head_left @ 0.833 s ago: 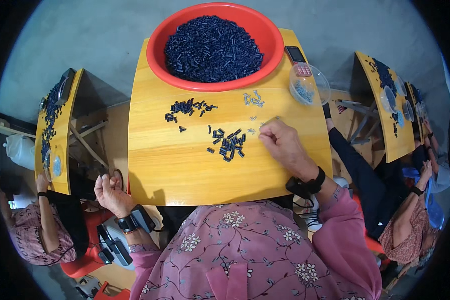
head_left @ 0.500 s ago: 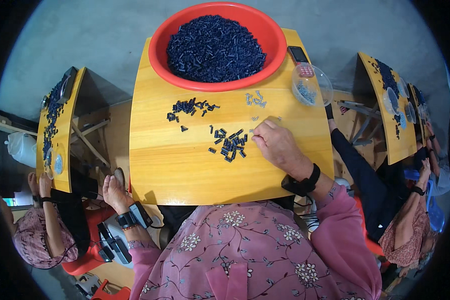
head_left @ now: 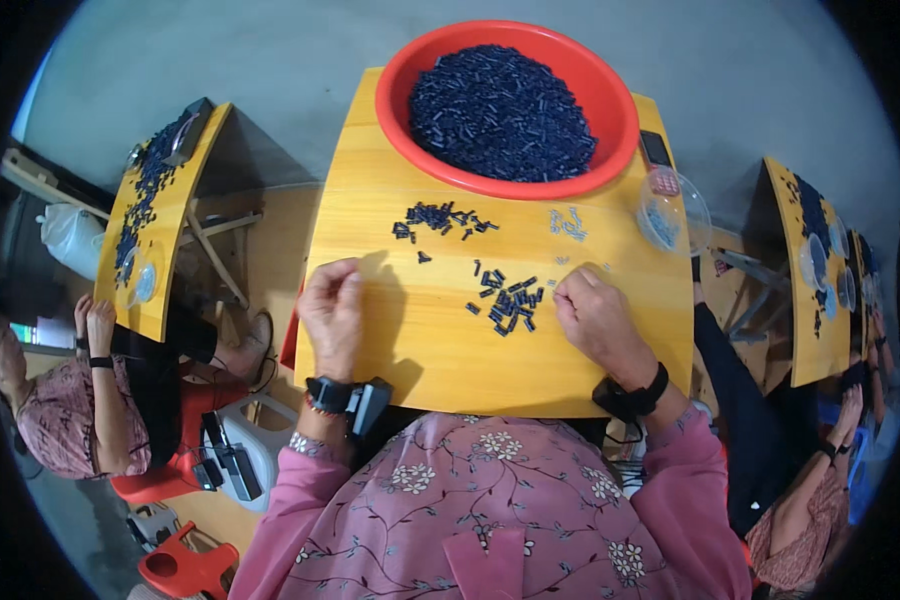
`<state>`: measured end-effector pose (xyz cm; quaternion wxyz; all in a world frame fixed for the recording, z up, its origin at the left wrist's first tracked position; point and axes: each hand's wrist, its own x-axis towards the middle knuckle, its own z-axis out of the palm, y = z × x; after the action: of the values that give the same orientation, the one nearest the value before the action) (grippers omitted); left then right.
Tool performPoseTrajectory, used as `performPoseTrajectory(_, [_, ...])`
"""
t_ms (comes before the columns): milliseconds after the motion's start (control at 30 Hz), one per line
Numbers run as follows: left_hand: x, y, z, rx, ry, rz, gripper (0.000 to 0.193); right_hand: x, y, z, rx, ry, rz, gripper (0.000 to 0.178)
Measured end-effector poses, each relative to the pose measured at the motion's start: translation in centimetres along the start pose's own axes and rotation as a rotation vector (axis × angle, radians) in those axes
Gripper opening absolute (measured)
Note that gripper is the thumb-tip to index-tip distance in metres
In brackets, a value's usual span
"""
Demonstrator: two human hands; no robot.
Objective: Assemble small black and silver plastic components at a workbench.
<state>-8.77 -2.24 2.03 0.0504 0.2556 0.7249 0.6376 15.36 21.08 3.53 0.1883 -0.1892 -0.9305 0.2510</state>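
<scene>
My left hand is raised over the left part of the yellow wooden table, its fingers curled in; what they hold, if anything, is hidden. On the right, my right hand is closed in a pinch beside a loose pile of short black plastic tubes; I cannot make out anything in its fingertips. Farther back lies a heap of small black pieces, with a single black piece nearer me. Right of that heap are small silvery screw-like pieces, a few of them scattered toward my right hand.
A large red basin full of black tubes stands at the table's far edge. By the right edge are a clear plastic cup with silvery pieces and a keypad phone. Other people work at tables to the left and right.
My left hand has risen from beside the table to above its left part. The right hand stays by the tube pile, still pinched. The whole view has shifted, moving the table rightward.
</scene>
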Motion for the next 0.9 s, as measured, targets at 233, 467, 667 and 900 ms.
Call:
performPoseTrajectory(233, [2.1, 0.1, 3.0, 0.379, -0.072, 0.011, 0.024, 0.5, -0.8, -0.2, -0.011, 0.031, -0.01, 0.011])
performPoseTrajectory(467, [3.4, -0.5, 4.6, 0.578, -0.27, 0.397, 0.045, -0.2, 0.0, -0.5, 0.04, 0.021, -0.024, 0.01])
performPoseTrajectory(667, [1.6, -0.2, 4.7, 0.724, -0.464, 0.363, 0.054, -1.8, 0.0, -1.6, 0.164, 0.049, -0.024, 0.015])
performPoseTrajectory(900, [-0.6, 1.6, 5.4, 0.725, -0.589, 0.348, 0.061, -4.0, -0.6, -1.6, 0.512, -0.016, 0.347, 0.01])
